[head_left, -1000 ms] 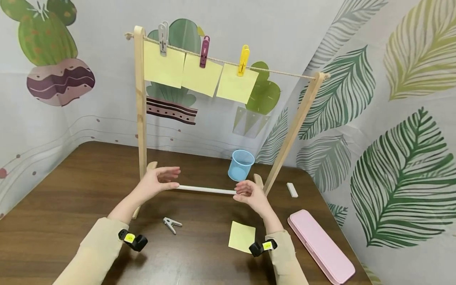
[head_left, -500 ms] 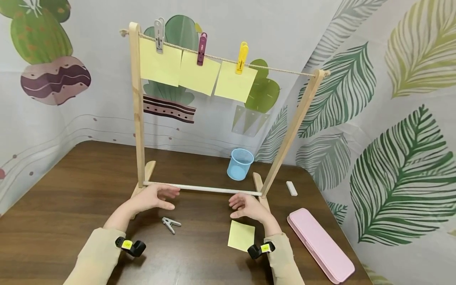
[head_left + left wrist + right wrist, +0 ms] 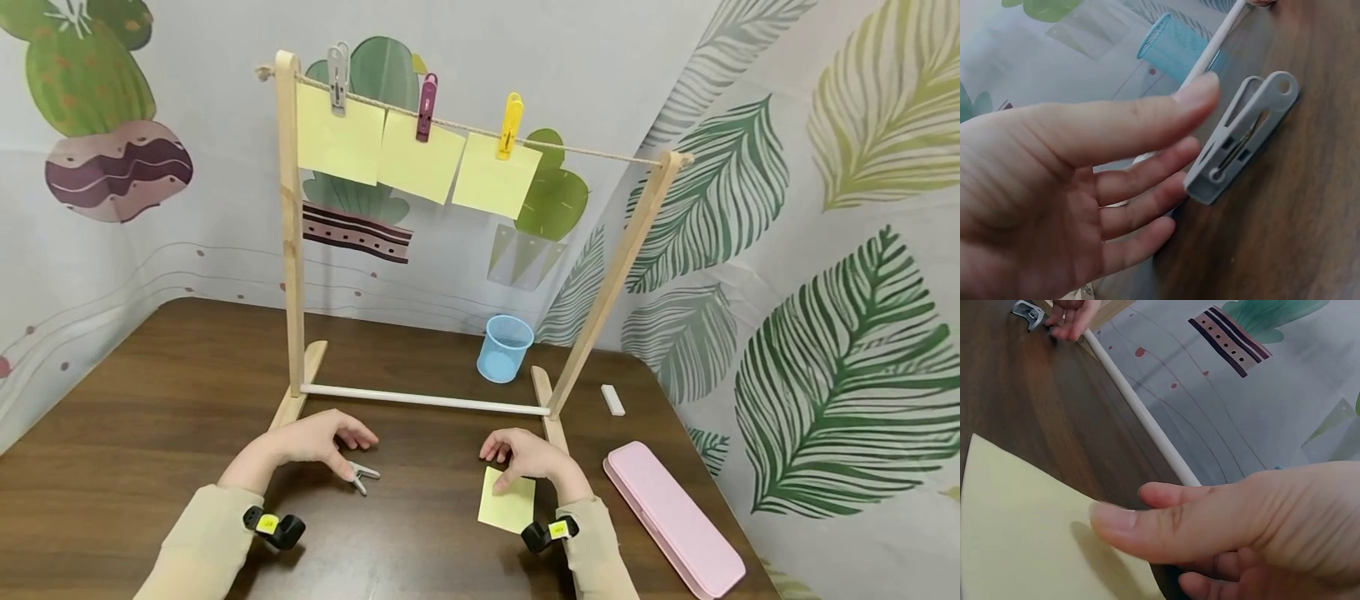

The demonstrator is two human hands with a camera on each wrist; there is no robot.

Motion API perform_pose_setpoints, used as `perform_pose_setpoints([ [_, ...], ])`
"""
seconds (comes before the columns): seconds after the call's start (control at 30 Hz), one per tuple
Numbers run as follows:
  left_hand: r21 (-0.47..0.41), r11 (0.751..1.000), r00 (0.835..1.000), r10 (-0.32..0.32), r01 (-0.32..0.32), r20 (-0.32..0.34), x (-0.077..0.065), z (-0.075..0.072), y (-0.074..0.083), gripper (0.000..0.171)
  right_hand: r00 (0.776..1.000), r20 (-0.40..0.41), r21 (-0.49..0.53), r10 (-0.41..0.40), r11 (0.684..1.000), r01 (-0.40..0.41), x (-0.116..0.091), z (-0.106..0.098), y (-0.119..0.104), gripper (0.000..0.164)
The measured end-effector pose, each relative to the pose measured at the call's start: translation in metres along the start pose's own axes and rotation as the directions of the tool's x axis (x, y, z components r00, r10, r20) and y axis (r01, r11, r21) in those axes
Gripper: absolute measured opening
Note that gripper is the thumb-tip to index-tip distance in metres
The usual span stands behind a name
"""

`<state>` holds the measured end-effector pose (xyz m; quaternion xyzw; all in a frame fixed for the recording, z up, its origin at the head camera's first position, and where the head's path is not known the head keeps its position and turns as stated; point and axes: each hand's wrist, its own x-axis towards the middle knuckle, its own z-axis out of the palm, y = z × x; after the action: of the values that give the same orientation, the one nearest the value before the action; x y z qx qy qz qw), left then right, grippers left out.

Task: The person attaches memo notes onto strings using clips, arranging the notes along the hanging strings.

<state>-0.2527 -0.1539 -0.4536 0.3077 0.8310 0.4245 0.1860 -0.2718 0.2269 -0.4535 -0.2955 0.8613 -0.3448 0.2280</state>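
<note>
My left hand (image 3: 318, 442) hovers at a grey clothespin (image 3: 364, 477) on the table, its thumb tip overlapping the pin in the head view. Seen from the left wrist, the clothespin (image 3: 1241, 137) stands just beyond my relaxed fingertips, which hold nothing. At the right, my right hand (image 3: 528, 458) is over a yellow sticky note (image 3: 506, 504), thumb above its upper edge. In the right wrist view the thumb casts a shadow on the note (image 3: 1029, 531), and the fingers are loosely bent with nothing gripped.
A wooden frame (image 3: 292, 233) with a white crossbar (image 3: 423, 401) stands behind my hands. Three yellow notes (image 3: 420, 157) hang from its string under grey, purple and yellow clothespins (image 3: 510, 125). A blue mesh cup (image 3: 504, 350), a white eraser-like block (image 3: 612, 400) and a pink case (image 3: 675, 517) are around it.
Both hands have let go of the white bar, which now lies low between the frame's posts. They have come down toward me, left to the clothespin, right to the sticky note.
</note>
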Motion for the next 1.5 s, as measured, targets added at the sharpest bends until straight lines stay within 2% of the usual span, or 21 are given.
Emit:
perform_pose_setpoints([
  [0.2, 0.012, 1.0, 1.0, 0.007, -0.007, 0.023, 0.0, 0.006, 0.002, 0.05, 1.0, -0.011, -0.05, 0.003, 0.999, -0.003, 0.001, 0.004, -0.001, 0.045],
  [0.43, 0.04, 0.999, 1.0, 0.007, -0.008, 0.016, 0.0, 0.007, 0.006, 0.046, 0.998, -0.056, -0.025, -0.023, 0.999, 0.021, 0.003, 0.004, 0.001, 0.043],
  [0.73, 0.075, 0.997, 1.0, 0.003, -0.003, 0.0, 0.001, 0.01, 0.002, 0.04, 0.992, -0.122, -0.024, -0.042, 0.999, 0.039, 0.006, 0.006, 0.003, 0.039],
  [0.93, 0.146, 0.989, 1.0, 0.014, -0.01, -0.023, 0.003, 0.011, 0.002, 0.031, 0.979, -0.2, -0.053, -0.048, 0.998, 0.038, 0.011, 0.009, 0.004, 0.037],
  [1.1, 0.163, 0.987, 0.999, 0.007, -0.001, -0.037, 0.005, 0.012, 0.003, 0.026, 0.966, -0.254, -0.082, -0.056, 0.996, 0.036, 0.013, 0.011, 0.004, 0.036],
  [1.2, 0.177, 0.984, 0.998, 0.005, 0.005, -0.059, 0.007, 0.012, 0.003, 0.025, 0.962, -0.269, -0.082, -0.054, 0.996, 0.033, 0.014, 0.012, 0.003, 0.036],
  [1.33, 0.167, 0.984, 0.991, -0.034, 0.055, -0.126, 0.008, 0.013, 0.003, 0.024, 0.961, -0.274, -0.079, -0.046, 0.997, 0.025, 0.011, 0.01, 0.004, 0.038],
  [1.5, 0.146, 0.986, 0.982, -0.056, 0.083, -0.18, 0.009, 0.014, 0.004, 0.023, 0.974, -0.221, -0.128, -0.046, 0.992, 0.018, 0.004, 0.003, 0.004, 0.05],
])
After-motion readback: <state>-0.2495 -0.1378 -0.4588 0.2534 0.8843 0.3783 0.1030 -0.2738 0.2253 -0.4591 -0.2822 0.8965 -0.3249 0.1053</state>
